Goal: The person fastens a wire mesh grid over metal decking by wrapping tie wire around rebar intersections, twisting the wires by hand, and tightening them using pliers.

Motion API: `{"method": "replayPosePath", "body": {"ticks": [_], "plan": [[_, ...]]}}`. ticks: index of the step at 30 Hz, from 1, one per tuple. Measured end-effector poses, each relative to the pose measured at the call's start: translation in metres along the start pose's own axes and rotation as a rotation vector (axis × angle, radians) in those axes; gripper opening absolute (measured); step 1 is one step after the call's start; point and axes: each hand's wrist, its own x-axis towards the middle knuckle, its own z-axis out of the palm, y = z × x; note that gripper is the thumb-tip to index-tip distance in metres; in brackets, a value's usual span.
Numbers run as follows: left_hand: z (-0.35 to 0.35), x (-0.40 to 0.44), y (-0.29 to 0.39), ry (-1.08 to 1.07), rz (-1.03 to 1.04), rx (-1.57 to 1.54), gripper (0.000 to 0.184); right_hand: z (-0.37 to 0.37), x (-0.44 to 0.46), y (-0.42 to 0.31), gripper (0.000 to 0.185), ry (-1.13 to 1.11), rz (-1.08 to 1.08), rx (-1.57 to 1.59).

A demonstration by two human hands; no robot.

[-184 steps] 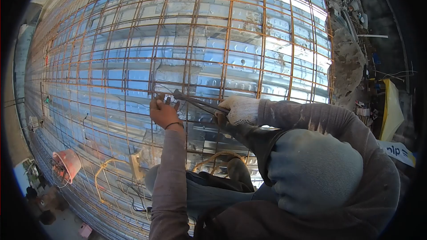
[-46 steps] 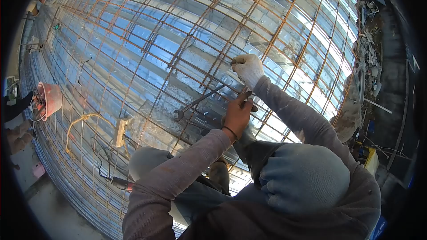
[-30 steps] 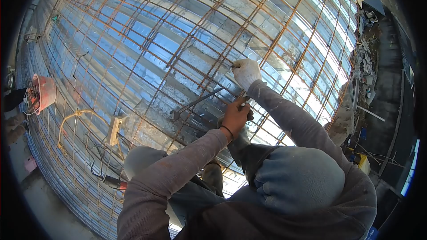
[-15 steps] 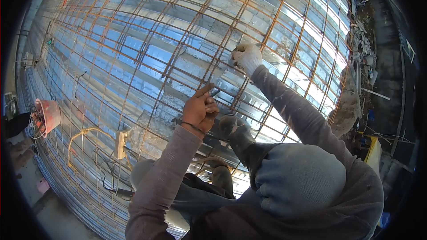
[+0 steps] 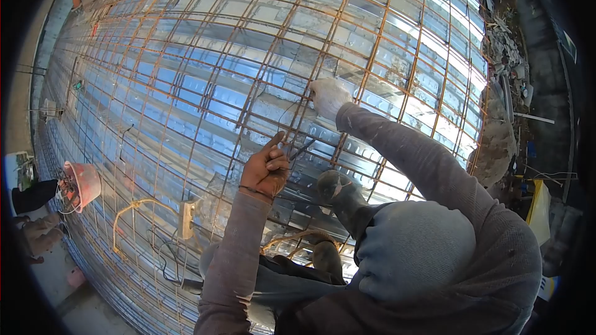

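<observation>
My bare left hand is over the rebar mesh, a cord round its wrist. Its index finger stretches up towards a crossing of the bars, while the other fingers curl in. A short dark rod lies just right of these fingers; whether they grip it I cannot tell. My right hand, in a whitish glove, is closed at a bar further up the mesh. Its fingertips are partly hidden, so what they pinch does not show. A thin dark wire curves between the two hands.
Ribbed metal decking lies beneath the mesh. My boot stands among the bars. At left are a pink bucket, a yellowish rope and a box-like block. Rubble lines the right edge. Parts of other people show at left.
My right hand has shifted left along the mesh, and its back now faces me more. My left hand has moved slightly down and left. The view has shifted a little.
</observation>
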Motion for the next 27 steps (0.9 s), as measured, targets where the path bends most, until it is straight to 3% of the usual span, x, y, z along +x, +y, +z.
{"method": "replayPosePath", "body": {"ticks": [3, 9, 12, 16, 18, 19, 21, 23, 27], "plan": [[0.001, -0.007, 0.007, -0.062, -0.044, -0.058, 0.035, 0.003, -0.004, -0.010, 0.025, 0.026, 0.074, 0.008], [0.026, -0.010, 0.011, -0.176, -0.050, -0.141, 0.038, 0.013, -0.001, -0.007, 0.023, 0.070, 0.290, 0.394], [0.034, -0.003, 0.008, -0.238, -0.101, -0.194, 0.038, 0.000, -0.010, -0.024, 0.024, 0.084, 0.202, 0.213], [0.059, 0.003, 0.002, -0.260, -0.111, -0.210, 0.039, -0.008, -0.035, -0.037, 0.024, 0.111, 0.167, 0.264], [0.068, 0.011, 0.003, -0.263, -0.110, -0.248, 0.038, 0.025, -0.045, -0.030, 0.020, 0.583, -0.116, 0.091], [0.072, 0.016, 0.001, -0.274, -0.111, -0.244, 0.038, 0.053, -0.045, -0.027, 0.020, 0.592, -0.120, 0.085], [0.083, 0.024, -0.005, -0.239, -0.087, -0.273, 0.035, 0.089, -0.040, -0.034, 0.019, 0.318, 0.194, 1.732], [0.092, 0.031, -0.008, -0.275, -0.146, -0.337, 0.033, 0.076, -0.034, -0.020, 0.019, 0.322, 0.165, 1.697], [0.101, 0.049, -0.030, -0.310, -0.054, -0.294, 0.026, 0.069, -0.028, -0.026, 0.019, 0.327, 0.068, 1.565]]}}
